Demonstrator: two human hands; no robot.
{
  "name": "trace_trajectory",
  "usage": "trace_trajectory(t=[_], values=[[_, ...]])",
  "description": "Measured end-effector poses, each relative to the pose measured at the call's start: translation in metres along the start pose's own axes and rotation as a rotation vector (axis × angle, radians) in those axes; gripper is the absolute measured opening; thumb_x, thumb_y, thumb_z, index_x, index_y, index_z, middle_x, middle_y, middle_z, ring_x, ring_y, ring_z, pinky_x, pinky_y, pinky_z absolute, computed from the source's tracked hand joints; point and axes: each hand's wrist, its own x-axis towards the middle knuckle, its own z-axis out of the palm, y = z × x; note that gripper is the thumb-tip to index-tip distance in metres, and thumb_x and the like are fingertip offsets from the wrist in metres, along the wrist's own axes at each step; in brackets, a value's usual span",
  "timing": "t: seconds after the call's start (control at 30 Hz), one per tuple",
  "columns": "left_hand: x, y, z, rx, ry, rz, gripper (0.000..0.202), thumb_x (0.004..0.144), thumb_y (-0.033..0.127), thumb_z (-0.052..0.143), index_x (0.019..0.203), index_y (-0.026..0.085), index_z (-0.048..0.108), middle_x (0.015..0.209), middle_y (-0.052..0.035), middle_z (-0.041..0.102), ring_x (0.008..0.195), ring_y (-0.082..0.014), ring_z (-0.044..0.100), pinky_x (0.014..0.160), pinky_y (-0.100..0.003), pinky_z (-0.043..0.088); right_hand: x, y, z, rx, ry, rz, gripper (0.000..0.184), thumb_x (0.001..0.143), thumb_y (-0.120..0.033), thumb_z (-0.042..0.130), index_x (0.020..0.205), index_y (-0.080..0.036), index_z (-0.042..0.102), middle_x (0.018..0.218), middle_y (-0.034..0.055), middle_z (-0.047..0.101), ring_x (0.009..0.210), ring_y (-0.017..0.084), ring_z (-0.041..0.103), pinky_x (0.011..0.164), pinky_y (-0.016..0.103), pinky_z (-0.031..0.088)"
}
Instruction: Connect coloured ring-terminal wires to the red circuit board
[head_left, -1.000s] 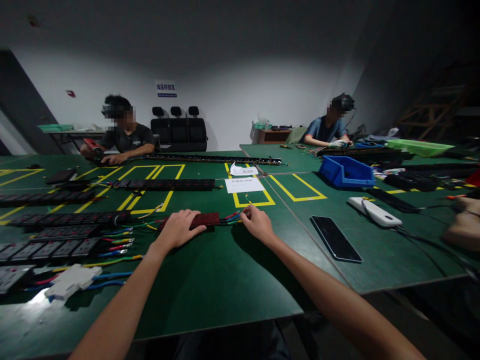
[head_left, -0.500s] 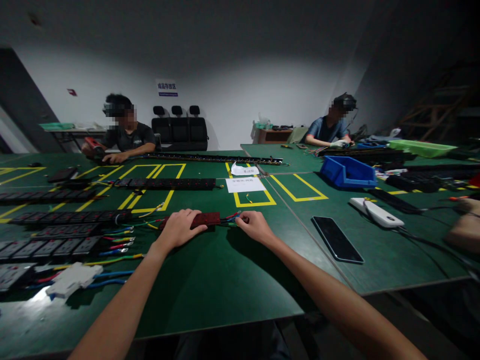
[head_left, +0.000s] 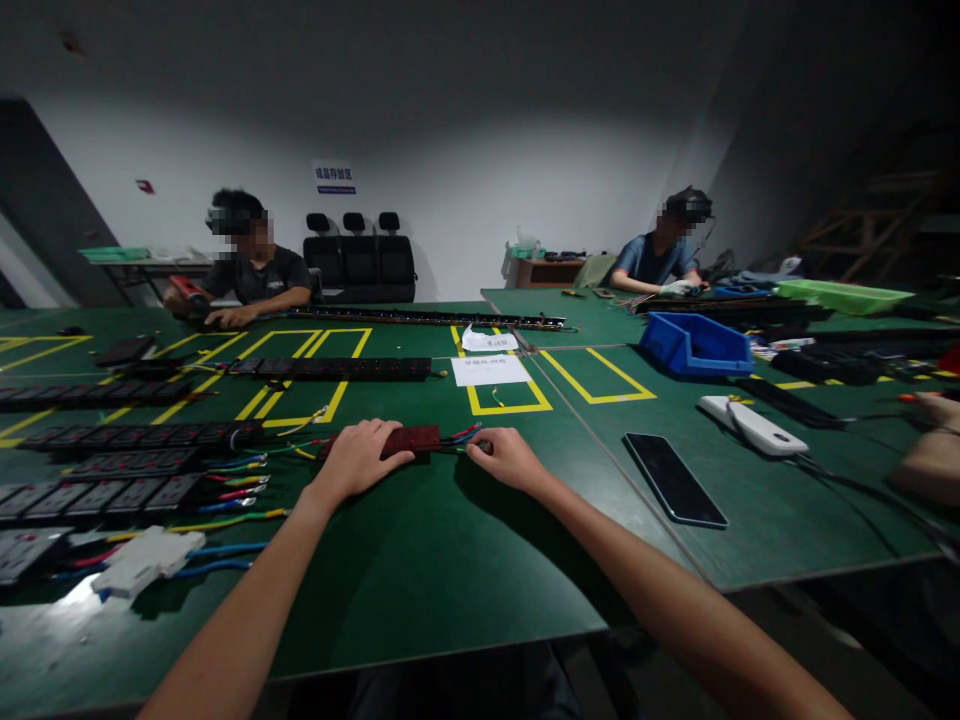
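Observation:
A dark red socket strip [head_left: 417, 439] lies flat on the green table. My left hand [head_left: 363, 458] is laid over its left part, thumb along the near side and fingers across the top, holding it down. From its right end run several thin wires [head_left: 459, 437], red, blue and green. My right hand [head_left: 507, 459] is closed in a pinch at the green wire's end; the fingertips partly hide what they grip. The red and blue wire ends stick out just above those fingers. Yellow-green wires [head_left: 304, 450] show to the left of my left hand.
Black socket strips [head_left: 142, 434] with coloured leads lie at left, near a white connector block [head_left: 150, 560]. To the right are a phone [head_left: 673, 478], a white device [head_left: 754, 425] and a blue bin [head_left: 696, 345]. Two co-workers sit across; another person's hand [head_left: 934, 450] is at far right.
My right hand has shifted slightly left and turned a little, and the red and blue wire ends now stand clear of its fingers. My left hand has stayed in place.

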Motion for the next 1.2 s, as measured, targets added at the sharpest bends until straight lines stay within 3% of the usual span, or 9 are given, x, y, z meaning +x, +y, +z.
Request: trace_trajectory(t=[0.2, 0.43, 1.2], values=[[0.0001, -0.0017, 0.0023, -0.003, 0.009, 0.012, 0.064, 0.095, 0.069, 0.045, 0.130, 0.018, 0.060, 0.119, -0.0132, 0.068, 0.103, -0.0315, 0.063, 0.089, -0.044, 0.047, -0.0024, -0.0027, 0.0028, -0.180, -0.015, -0.014, 0.016, 0.090, -0.025, 0.059, 0.090, -0.020, 0.074, 0.086, 0.0042, 0.070, 0.071, 0.015, 0.059, 0.061, 0.025, 0.032], [0.0000, -0.0021, 0.0022, -0.026, 0.006, 0.015, 0.066, 0.094, 0.071, 0.045, 0.130, 0.018, 0.061, 0.120, -0.0131, 0.068, 0.104, -0.0316, 0.063, 0.090, -0.045, 0.047, -0.0030, 0.0059, -0.0015, -0.186, -0.065, -0.142, 0.013, 0.093, -0.024, 0.060, 0.095, -0.021, 0.072, 0.100, 0.0052, 0.067, 0.082, 0.015, 0.061, 0.073, 0.025, 0.041], [-0.0008, 0.0009, -0.0004, -0.028, 0.020, 0.031, 0.065, 0.095, 0.071, 0.043, 0.129, 0.019, 0.062, 0.116, -0.0128, 0.068, 0.100, -0.0303, 0.063, 0.088, -0.043, 0.047, -0.0043, -0.0011, -0.0040, -0.207, -0.121, -0.133, 0.008, 0.093, -0.020, 0.058, 0.098, -0.017, 0.063, 0.099, 0.0077, 0.070, 0.082, 0.017, 0.062, 0.070, 0.026, 0.037]])
